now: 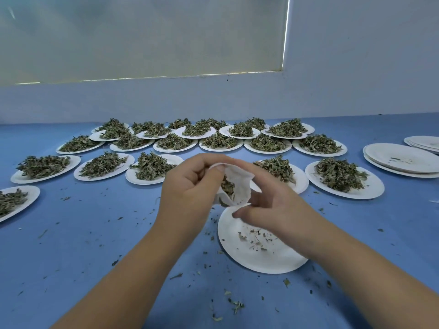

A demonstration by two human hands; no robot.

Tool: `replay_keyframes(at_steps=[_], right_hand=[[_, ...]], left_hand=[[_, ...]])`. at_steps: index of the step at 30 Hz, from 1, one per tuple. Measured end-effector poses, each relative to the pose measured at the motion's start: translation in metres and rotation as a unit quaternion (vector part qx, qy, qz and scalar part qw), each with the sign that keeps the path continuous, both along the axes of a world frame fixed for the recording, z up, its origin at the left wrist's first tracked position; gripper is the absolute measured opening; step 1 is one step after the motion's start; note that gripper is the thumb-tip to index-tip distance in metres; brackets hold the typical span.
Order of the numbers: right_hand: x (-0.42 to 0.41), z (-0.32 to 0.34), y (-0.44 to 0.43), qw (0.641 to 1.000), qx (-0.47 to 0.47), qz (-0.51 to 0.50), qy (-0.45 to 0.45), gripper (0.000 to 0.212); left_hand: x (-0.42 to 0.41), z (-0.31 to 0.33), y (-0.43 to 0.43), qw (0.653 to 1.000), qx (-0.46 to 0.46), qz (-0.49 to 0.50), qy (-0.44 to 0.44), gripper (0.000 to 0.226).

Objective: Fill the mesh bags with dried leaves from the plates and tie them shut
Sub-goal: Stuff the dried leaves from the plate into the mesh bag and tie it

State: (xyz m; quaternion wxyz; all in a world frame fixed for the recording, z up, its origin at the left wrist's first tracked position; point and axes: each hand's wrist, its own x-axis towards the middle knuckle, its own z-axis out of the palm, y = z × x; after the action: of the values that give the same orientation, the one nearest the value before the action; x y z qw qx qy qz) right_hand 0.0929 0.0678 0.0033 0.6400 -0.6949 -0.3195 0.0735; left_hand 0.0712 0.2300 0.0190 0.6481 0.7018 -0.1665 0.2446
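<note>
The left hand (190, 188) has its fingers curled, and their tips pinch the upper rim of a small white mesh bag (241, 184). The right hand (273, 205) grips the bag's lower right edge, thumb in front and fingers behind. The bag is soft, thin and crumpled. It is held in the air between the hands, above the far edge of a round white paper plate (240, 260). Its long axis runs roughly up and down, and its mouth gapes toward the camera, showing a clump of dried leaves (227, 186) inside, curled and dull green. Only a few leaf crumbs lie on that plate. Loose leaf bits (237, 306) speckle the smooth blue surface (95, 233) around it. Farther out stand plates heaped with leaves. The nearest row has three to the left of the hands (152, 168) and two to the right (344, 178), and one more (14, 200) is cut off by the left edge. About six form the next row, and the overlapping back row cannot be counted exactly. Two stacks of empty plates (401, 160) sit far right, below a pale wall (356, 79).
</note>
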Motion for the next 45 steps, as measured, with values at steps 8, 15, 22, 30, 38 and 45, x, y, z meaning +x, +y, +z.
replay_keyframes(at_steps=[8,15,22,30,38,45], right_hand=[[0.005,-0.01,0.003,0.989,-0.038,-0.132,-0.062,0.018],[0.009,-0.006,-0.007,0.981,-0.021,-0.192,-0.012,0.011],[0.0,0.001,0.002,0.985,0.039,-0.168,0.018,0.019],[-0.007,0.016,0.04,0.99,0.062,-0.062,0.109,0.019],[-0.027,0.029,0.161,0.989,0.041,0.062,0.126,0.017],[-0.059,0.032,0.308,0.968,0.077,0.157,0.182,0.02]], left_hand=[[0.001,-0.015,-0.007,0.997,0.058,-0.05,0.02,0.019],[0.013,-0.024,0.005,0.983,0.175,0.042,-0.022,0.054],[0.015,-0.027,0.02,0.946,0.303,0.107,-0.031,0.052],[-0.014,-0.029,0.085,0.9,0.409,0.131,0.073,0.064],[-0.08,-0.024,0.192,0.896,0.382,0.194,0.113,0.044],[-0.146,-0.018,0.299,0.893,0.294,0.316,0.127,0.034]])
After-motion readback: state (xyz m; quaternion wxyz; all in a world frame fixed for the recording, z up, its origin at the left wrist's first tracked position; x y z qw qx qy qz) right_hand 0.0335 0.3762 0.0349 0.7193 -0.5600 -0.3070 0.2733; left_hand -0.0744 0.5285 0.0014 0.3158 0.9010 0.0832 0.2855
